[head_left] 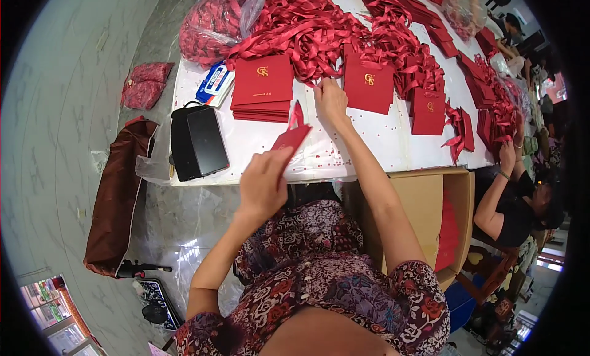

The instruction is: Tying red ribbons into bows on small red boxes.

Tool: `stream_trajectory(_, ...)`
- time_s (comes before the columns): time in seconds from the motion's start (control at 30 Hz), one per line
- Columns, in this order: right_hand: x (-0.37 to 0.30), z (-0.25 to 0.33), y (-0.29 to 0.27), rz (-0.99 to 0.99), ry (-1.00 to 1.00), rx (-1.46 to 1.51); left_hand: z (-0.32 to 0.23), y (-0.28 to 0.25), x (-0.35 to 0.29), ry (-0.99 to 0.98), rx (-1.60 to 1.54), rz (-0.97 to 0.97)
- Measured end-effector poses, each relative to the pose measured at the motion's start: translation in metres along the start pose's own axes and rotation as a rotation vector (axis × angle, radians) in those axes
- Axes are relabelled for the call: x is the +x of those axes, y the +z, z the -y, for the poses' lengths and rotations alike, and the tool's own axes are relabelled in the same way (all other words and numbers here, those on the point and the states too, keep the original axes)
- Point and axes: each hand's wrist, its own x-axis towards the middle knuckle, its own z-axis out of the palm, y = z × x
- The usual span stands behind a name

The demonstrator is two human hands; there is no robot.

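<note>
My left hand (264, 178) is closed around a flat red paper bag (292, 140), held tilted just above the table's near edge. A loop of red ribbon (297, 115) sticks up from the bag's top. Farther out, my right hand (332, 101) has its fingertips pinched together at the near edge of a big heap of red ribbons (307, 33), on a ribbon end. Between the heap and my left hand lies a neat stack of red bags (263, 79) with gold print. Another red stack (369, 82) lies right of my right hand.
On the white table (319, 162) at left lie a phone (207, 141), a black pouch (183, 135), a blue-white packet (215, 82) and a plastic sack of red ribbons (212, 27). An open carton (418, 202) stands below the near edge. A co-worker's arm (496, 193) works at right.
</note>
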Motion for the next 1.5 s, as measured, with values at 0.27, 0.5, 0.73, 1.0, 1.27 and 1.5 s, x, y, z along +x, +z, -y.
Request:
stream_trajectory(0.27,-0.030,-0.006,-0.045,0.047,0.039,0.318,-0.003,0.074,-0.023,0.096,0.071,0.246)
stream_trajectory(0.5,-0.079,0.030,-0.090,0.340,0.121,0.757,0.024,0.082,0.029,-0.058,-0.219,0.056)
stream_trajectory(0.73,-0.090,0.047,-0.094,0.419,0.268,1.151,0.036,0.086,0.047,-0.220,-0.506,0.097)
stream_trajectory(1.0,-0.094,0.019,-0.106,0.336,0.157,0.963,0.034,0.098,0.032,-0.346,-0.879,0.131)
stream_trajectory(1.27,-0.111,0.026,-0.185,0.442,0.230,1.147,0.060,0.095,0.032,0.064,0.031,0.084)
stream_trajectory(1.5,-0.124,0.017,-0.119,0.510,0.138,0.778,0.060,0.098,0.038,0.066,0.135,0.190)
